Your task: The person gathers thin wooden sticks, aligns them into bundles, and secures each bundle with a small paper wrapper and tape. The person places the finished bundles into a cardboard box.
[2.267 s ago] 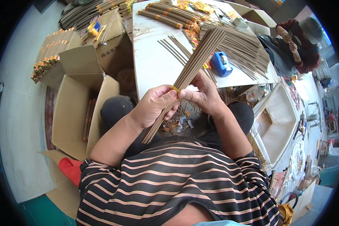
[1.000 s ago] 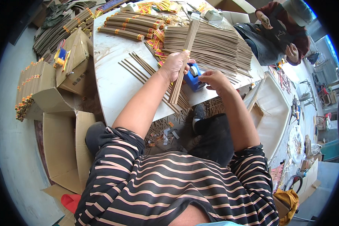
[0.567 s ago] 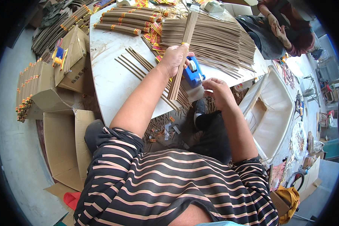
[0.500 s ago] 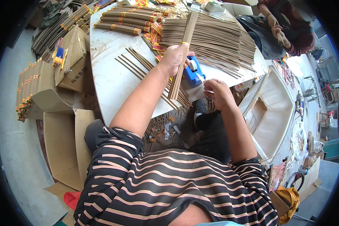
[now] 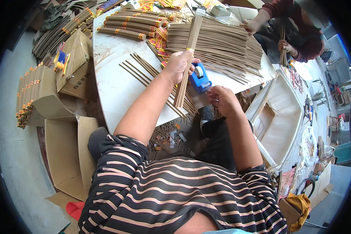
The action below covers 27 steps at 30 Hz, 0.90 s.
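My left hand [image 5: 179, 67] is closed around a bundle of thin brown sticks, which look like incense [image 5: 194, 35]. A yellow and red band wraps the bundle by my fingers. The bundle is tilted over the table, its lower end near the front edge. Close behind it stands a blue tape dispenser [image 5: 201, 82] with a roll of clear tape. My right hand [image 5: 224, 100] is just off the dispenser's cutter end, thumb and fingers pinched together; the tape end between them barely shows. Loose sticks [image 5: 138, 74] lie under and left of the bundle.
A wide pile of sticks [image 5: 214, 39] covers the table's far right. Banded bundles [image 5: 124, 28] and paper labels [image 5: 160, 37] lie at the back. Cardboard boxes [image 5: 62, 152] stand left, a white tub [image 5: 282, 121] right. Another person's hand [image 5: 286, 46] holds sticks.
My right hand has moved slightly left and down, close to the dispenser; the pale tape strip stretched between them no longer shows. The other person's hands have moved apart.
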Each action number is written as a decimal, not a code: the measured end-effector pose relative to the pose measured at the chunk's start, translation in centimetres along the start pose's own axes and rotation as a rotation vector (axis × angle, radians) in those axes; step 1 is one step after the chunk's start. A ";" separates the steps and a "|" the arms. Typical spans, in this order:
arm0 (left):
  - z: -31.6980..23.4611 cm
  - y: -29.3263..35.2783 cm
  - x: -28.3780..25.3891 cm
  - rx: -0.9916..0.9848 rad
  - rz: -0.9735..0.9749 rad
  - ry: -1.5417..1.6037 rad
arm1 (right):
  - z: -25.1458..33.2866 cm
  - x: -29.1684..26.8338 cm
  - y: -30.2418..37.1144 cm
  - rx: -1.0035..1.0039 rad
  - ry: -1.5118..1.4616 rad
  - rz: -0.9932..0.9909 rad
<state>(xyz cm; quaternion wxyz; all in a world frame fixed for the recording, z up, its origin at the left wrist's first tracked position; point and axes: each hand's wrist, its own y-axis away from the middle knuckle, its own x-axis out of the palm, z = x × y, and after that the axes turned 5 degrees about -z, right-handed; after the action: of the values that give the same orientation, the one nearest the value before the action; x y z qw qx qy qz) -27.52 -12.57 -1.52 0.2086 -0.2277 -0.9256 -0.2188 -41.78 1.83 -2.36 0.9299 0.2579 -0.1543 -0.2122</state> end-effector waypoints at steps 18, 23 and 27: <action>-3.9 22.0 -1.4 0.189 0.110 -0.298 | 5.6 8.1 13.4 -0.460 0.313 0.766; -4.4 24.8 -1.7 0.225 0.073 -0.388 | 5.2 9.6 15.1 -0.457 0.398 0.772; -3.9 25.7 -2.2 0.265 0.043 -0.412 | 4.8 10.7 15.9 -0.484 0.485 0.751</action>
<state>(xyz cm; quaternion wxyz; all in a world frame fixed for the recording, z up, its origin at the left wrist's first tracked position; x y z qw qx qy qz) -11.42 5.26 8.57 0.0478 -0.2579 -0.9642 -0.0401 -29.49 7.07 12.15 0.9842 0.0038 0.0376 0.1732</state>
